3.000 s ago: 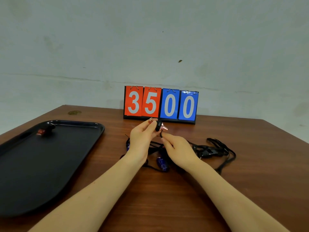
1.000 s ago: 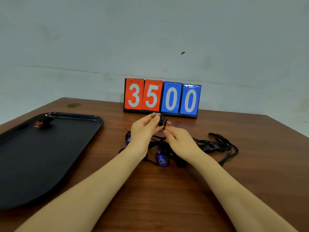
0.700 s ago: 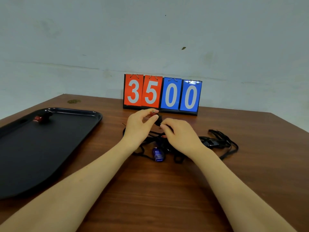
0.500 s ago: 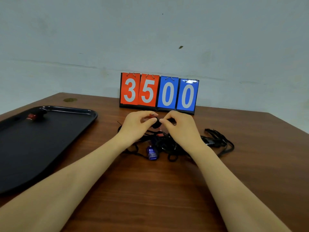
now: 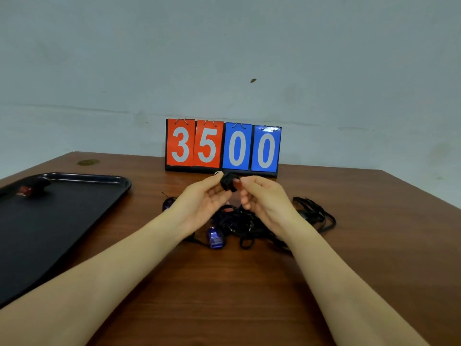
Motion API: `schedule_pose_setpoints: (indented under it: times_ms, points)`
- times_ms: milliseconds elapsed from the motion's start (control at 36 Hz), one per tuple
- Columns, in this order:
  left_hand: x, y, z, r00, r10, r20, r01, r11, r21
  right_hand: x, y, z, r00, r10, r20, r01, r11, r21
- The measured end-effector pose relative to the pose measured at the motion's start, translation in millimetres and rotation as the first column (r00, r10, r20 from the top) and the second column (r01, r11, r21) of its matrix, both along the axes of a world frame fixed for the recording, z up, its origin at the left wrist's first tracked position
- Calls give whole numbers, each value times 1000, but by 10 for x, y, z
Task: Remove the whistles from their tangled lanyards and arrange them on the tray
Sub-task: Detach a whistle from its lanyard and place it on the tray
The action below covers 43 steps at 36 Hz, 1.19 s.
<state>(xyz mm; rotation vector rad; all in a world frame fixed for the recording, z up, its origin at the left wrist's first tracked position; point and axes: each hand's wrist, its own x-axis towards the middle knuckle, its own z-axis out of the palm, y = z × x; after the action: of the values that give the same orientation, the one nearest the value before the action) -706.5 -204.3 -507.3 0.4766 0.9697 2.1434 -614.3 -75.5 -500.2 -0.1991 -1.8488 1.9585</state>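
Both hands are raised just above a heap of tangled black lanyards (image 5: pixel 252 224) in the middle of the table. My left hand (image 5: pixel 199 203) and my right hand (image 5: pixel 264 198) pinch a small black and red whistle (image 5: pixel 230 184) between their fingertips from either side. A blue whistle (image 5: pixel 215 238) lies on the table at the front of the heap, and another bluish one (image 5: pixel 169 203) peeks out behind my left wrist. The black tray (image 5: pixel 74 211) sits at the left with one red and black whistle (image 5: pixel 31 189) on its far end.
A flip scoreboard (image 5: pixel 223 147) reading 3500 stands at the back of the wooden table (image 5: pixel 249 295) against the wall. More lanyard straps with a clip (image 5: pixel 314 213) trail to the right of my right hand.
Both hands dipped toward the lanyard heap and have come back up with the whistle held between them. The camera view shifted slightly.
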Motion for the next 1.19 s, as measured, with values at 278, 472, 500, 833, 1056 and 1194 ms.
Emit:
schedule_pose_setpoints:
  times_ms: [278,472,500,833,1056,1194]
  points:
    - [123,86,-38,999,-21,38,19,998,60,28,-55,-95,978,-200,67,200,980,5]
    - [83,66,-43,982,7,-187,-11,1000,-21,-58,-111,-113,963,-259,75,242,952,187]
    - [73,70,-39,983,19,-181,-24,999,-23,-58,-116,-120,962,-266,66,247,945,215]
    - [-118,37,18,939,14,-344,-51,994,-99,-69,-198,-120,913,-345,-216,388,578,718]
    - [-117,106,-65,769,-2,-639,-268,906,-326,-107,-122,-150,895,-400,-198,415,584,698]
    - [-101,80,-89,700,-23,-713,-318,885,-340,-99,-133,-140,905,-379,-194,397,586,706]
